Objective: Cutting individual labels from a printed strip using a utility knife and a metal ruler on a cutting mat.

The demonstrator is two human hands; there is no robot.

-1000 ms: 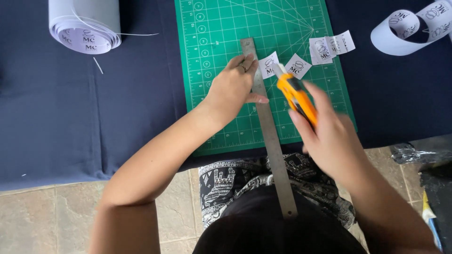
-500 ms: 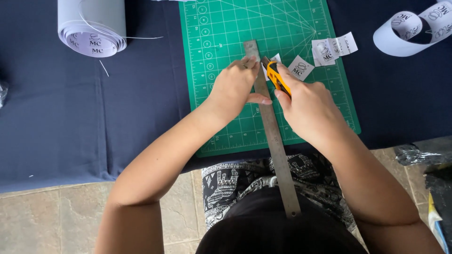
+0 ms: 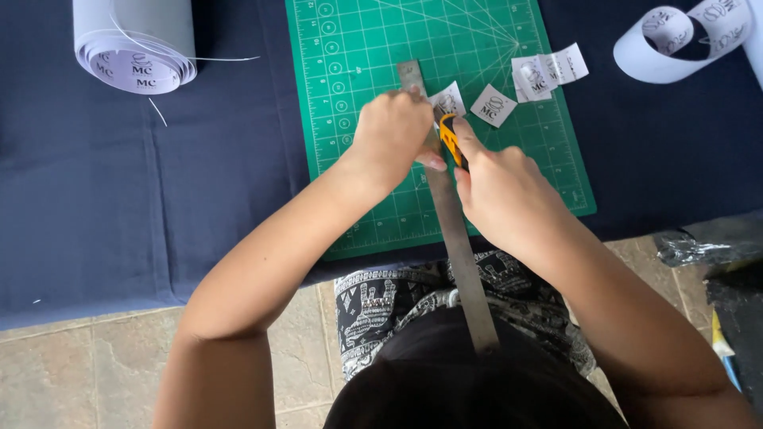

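Dark blue cloth (image 3: 119, 199) over table, green cutting mat (image 3: 358, 79) on it. I see yellow utility knife (image 3: 451, 139), slim, black tip, set against right edge of steel ruler (image 3: 449, 214) on mat. Right hand (image 3: 505, 195) fisted around knife. Left hand (image 3: 393, 135) curled, pressing ruler flat. Cut white labels (image 3: 493, 105) just beyond knife. Label roll (image 3: 135, 48) far left, loose strip (image 3: 683, 40) far right.

Single head-worn view, looking steeply down and close over both forearms onto the green cutting mat (image 3: 358, 119) and dark blue cloth (image 3: 119, 199); floor tiles at the bottom edge.
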